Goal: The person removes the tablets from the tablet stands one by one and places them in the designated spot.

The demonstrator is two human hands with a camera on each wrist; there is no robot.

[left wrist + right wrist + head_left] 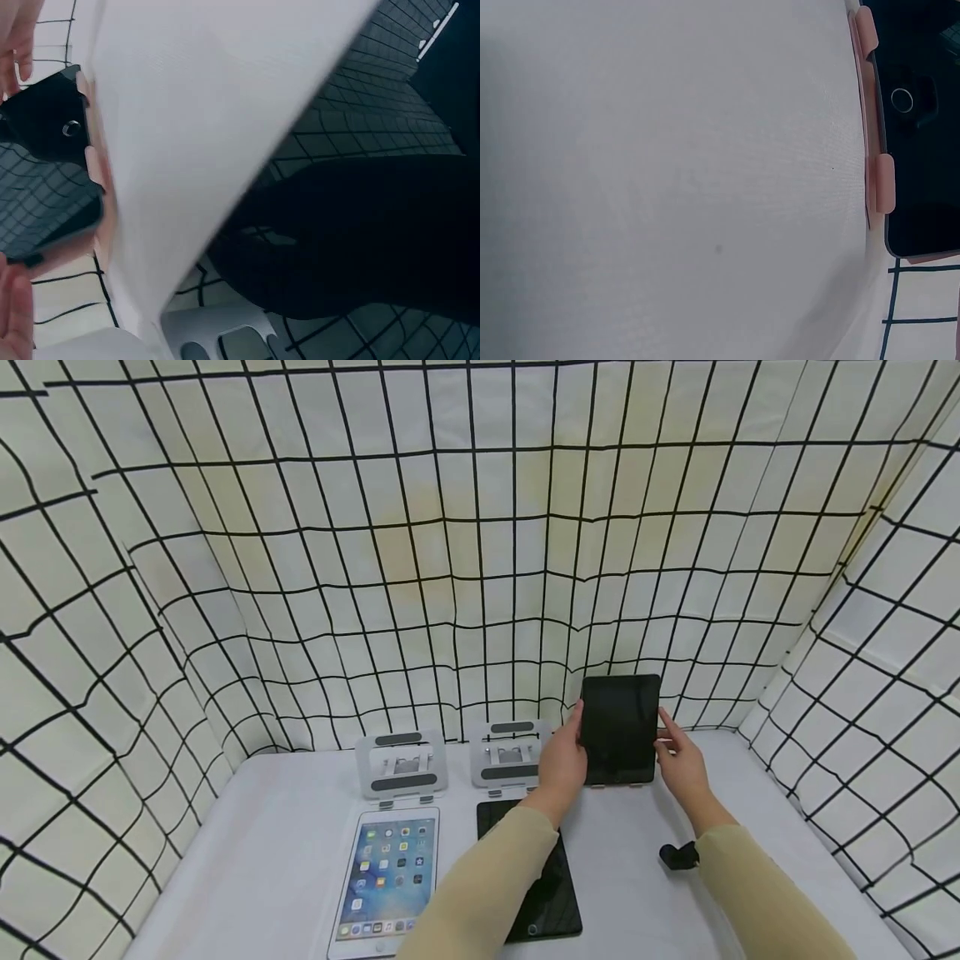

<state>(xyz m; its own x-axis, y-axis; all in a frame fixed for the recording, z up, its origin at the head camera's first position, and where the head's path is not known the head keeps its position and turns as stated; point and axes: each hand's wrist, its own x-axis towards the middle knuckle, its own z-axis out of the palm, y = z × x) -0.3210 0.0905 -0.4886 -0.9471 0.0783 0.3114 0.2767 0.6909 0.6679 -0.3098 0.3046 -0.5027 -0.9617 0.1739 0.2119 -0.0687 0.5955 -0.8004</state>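
A black-screened tablet (621,727) stands upright, leaning back, at the right rear of the table. My left hand (562,768) grips its left edge, and my right hand (682,768) holds the opposite edge with fingertips and thumb. Below it shows a pink stand (885,184), whose two front lips catch the tablet's lower edge beside the home button. In the left wrist view, the left fingers (15,307) lie at one side of the tablet (52,150) and the right fingertips at the other. The backs of the stand and tablet are hidden.
Two pale stands (401,785) with grey pads stand left of the tablet. In front lie a white tablet (390,877) with its screen lit and a dark black tablet (555,893), partly under the left forearm. A small black device (678,857) sits at the right sleeve. Grid-lined walls (487,552) surround the table.
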